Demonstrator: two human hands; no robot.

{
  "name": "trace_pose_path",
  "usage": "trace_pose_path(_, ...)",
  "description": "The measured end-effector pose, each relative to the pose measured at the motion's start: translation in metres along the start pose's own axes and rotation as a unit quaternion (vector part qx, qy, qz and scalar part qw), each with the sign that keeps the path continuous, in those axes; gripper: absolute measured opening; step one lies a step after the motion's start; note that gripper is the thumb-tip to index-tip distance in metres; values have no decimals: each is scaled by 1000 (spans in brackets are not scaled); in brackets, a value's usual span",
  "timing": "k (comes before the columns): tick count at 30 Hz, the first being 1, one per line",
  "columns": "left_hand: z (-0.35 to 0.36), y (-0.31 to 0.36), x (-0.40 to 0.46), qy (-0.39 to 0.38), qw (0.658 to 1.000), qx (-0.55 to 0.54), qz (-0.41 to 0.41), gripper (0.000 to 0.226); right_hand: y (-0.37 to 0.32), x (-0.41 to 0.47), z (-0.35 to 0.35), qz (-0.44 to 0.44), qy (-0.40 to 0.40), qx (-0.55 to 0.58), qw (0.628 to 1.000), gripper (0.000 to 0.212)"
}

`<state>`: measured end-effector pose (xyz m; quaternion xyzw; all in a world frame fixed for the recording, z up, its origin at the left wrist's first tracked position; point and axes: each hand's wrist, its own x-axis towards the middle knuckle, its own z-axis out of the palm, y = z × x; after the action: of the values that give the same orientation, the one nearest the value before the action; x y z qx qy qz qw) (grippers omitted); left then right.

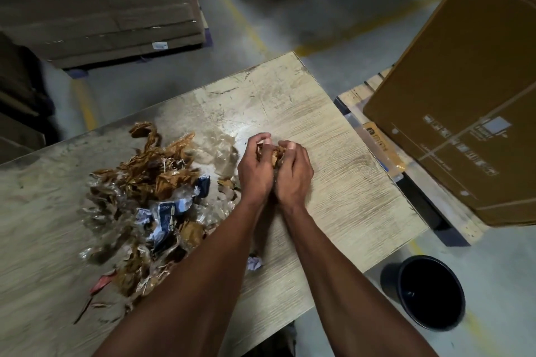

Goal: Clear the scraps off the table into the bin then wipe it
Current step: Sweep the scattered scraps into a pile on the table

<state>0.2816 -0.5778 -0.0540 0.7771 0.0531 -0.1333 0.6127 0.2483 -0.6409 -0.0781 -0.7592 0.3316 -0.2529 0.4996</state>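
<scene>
Near the middle of the frame both hands meet above the worktop [333, 130]. The left hand [255, 168] and right hand [293, 174] press side by side, fingers curled round a small brown wad [274, 153] of crumpled scrap that shows only between the fingertips. The wad is too bunched to give it a long axis.

The main pile of scraps [150, 197] lies on the worktop left of the hands: brown paper, clear plastic film and a blue-and-white wrapper, all crumpled. The pile runs lengthways from the upper middle of the frame down toward the lower left, and the left forearm crosses its lower right edge. A small pale paper ball [255, 264] sits apart from the pile, between the two forearms.

The bin [426, 293], dark and round, stands on the floor at the lower right, beside the worktop's edge, its mouth facing up. A large cardboard box [464, 81] fills the upper right, resting on a pallet [359, 93].
</scene>
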Motion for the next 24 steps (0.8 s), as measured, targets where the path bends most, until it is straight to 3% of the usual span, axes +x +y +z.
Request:
trace_pose_path(2,1,6,1,1,998,-58,-27,27,-7,0,5,61,9,69,996,45)
trace_pose_path(4,4,12,-2,5,995,-93,-36,18,-8,0,9,117,1,145,982,38)
trace_pose_path(5,5,14,-4,8,994,-101,-31,9,-9,-2,9,133,-2,164,977,32)
trace_pose_path(7,4,17,-8,17,993,-111,-34,14,-13,-5,7,141,-4,166,976,20)
trace_pose_path(13,-21,49,-20,65,991,-112,-26,20,-56,-8,8,111,10,139,984,15)
trace_pose_path(19,-67,84,-31,129,989,-63,42,58,-116,-20,21,42,-27,141,989,23)
trace_pose_path(24,-120,93,-35,172,983,-18,65,54,-155,-48,45,-14,-66,125,990,22)
